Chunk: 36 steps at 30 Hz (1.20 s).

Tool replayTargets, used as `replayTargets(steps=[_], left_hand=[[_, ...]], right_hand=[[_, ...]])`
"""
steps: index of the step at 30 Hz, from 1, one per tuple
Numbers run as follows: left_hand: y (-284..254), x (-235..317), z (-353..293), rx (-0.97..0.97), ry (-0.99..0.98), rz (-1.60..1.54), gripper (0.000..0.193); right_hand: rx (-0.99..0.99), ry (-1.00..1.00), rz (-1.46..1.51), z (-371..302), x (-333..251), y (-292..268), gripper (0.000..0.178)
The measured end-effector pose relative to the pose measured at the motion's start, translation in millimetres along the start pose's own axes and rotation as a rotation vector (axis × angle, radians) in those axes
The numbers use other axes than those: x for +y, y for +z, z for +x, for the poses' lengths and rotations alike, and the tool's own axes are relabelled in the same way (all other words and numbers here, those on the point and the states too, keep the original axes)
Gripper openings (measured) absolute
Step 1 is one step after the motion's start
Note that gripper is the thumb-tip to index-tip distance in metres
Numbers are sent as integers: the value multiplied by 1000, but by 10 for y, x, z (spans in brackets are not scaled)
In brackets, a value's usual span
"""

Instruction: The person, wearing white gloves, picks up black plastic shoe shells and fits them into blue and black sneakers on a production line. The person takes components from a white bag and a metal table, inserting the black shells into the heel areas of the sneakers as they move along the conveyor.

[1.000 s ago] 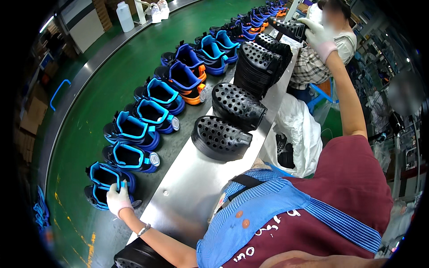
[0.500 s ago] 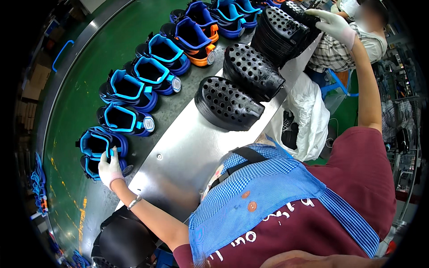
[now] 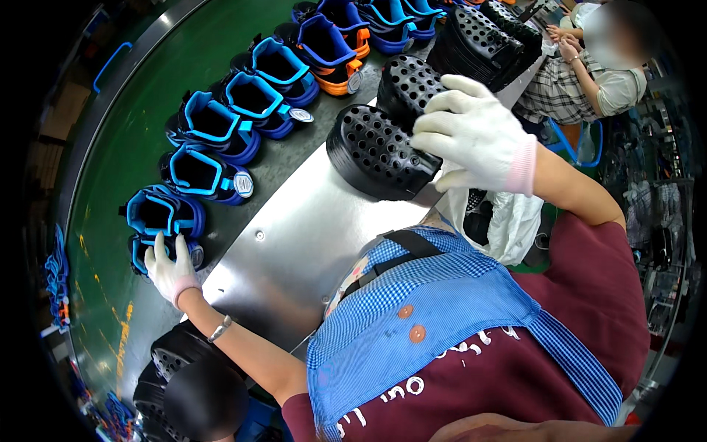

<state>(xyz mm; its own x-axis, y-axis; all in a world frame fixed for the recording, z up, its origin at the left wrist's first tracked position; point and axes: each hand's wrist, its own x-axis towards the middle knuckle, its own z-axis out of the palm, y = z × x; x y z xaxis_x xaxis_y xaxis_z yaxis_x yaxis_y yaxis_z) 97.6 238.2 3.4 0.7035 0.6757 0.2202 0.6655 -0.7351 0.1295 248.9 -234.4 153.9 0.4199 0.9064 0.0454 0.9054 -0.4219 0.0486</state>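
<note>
Left hand (image 3: 171,274), at shoes (image 3: 166,209); right hand (image 3: 477,140), by black stacks (image 3: 375,146)

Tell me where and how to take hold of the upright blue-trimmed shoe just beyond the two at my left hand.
Best pinch the shoe by its heel rim, from above on the metal strip's side. Its opening faces up and its heel end is turned toward that strip, so a thumb should fit inside. Avoid the round tag at the heel.

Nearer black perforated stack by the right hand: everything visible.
The black stack is glossy, rubber- or plastic-looking: layered pieces, rounded at the left end, the top one dotted with round holes. It lies on the metal ledge beside a similar stack. The right hand overlaps its right end; contact is unclear.
</note>
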Motion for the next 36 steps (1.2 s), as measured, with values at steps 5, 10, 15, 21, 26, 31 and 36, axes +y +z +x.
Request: replayTargets(steps=[5,10,15,21,26,31,36], left_hand=[[-146,146,-199,153,86,-36,45],[-291,369,-421,258,133,-244,39],[-621,782,-631,184,180,-906,47],[-590,1144,-881,-503,103,-1967,64],[-518,890,-769,-97,-430,-2426,42],[-256,560,-547,439,-403,-2180,34],[-88,433,-466,583,-682,-1346,48]], right_hand=[[-42,-38,27,40,122,180,60],[-57,-82,72,45,171,20,54],[57,-118,165,302,-120,-556,56],[-91,-295,670,1288,-787,-267,51],[-170,-275,677,1977,-1287,154,62],[-191,-221,762,2456,-1753,503,40],[-304,-325,502,2966,-1816,461,41]])
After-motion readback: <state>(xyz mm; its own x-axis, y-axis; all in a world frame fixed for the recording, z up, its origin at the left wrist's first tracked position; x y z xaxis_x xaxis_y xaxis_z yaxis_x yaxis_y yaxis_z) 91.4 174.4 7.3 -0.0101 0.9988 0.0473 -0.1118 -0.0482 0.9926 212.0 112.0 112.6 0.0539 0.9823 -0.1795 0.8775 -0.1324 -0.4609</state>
